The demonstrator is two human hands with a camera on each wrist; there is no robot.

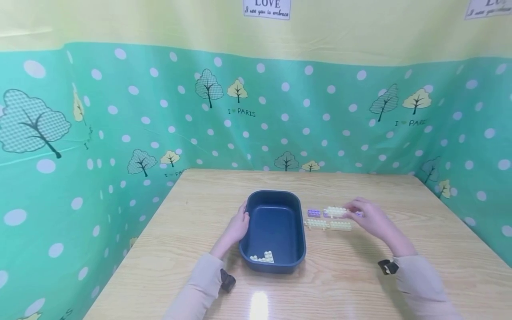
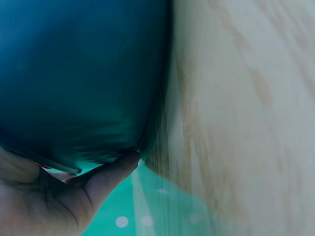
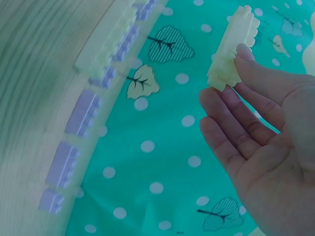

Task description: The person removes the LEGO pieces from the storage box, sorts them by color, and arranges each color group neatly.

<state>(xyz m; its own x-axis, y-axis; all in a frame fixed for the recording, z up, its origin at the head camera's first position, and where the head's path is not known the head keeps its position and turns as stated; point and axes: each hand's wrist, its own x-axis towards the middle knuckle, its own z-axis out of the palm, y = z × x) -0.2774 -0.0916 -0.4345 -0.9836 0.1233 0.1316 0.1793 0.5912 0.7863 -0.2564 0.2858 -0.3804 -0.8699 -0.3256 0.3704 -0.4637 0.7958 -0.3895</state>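
Observation:
In the head view, a dark blue rectangular tub [image 1: 272, 267] stands on the table. My left hand [image 1: 239, 224] grips its left side; the thumb [image 2: 106, 184] lies along the outer wall in the left wrist view. My right hand [image 1: 370, 218] is to the right of the tub, above rows of toy bricks. Between thumb and fingers it pinches a pale yellow building brick [image 3: 234, 46], raised off the table. Pale yellow bricks [image 1: 340, 226] lie in a row under it, and purple bricks [image 3: 83, 113] form another row behind.
A few pale yellow bricks [image 1: 266, 258] lie inside the tub at its near end. A separate purple brick [image 1: 314, 213] sits just right of the tub. The wooden table [image 1: 192, 213] is bordered at the back and sides by a green dotted curtain [image 1: 240, 146].

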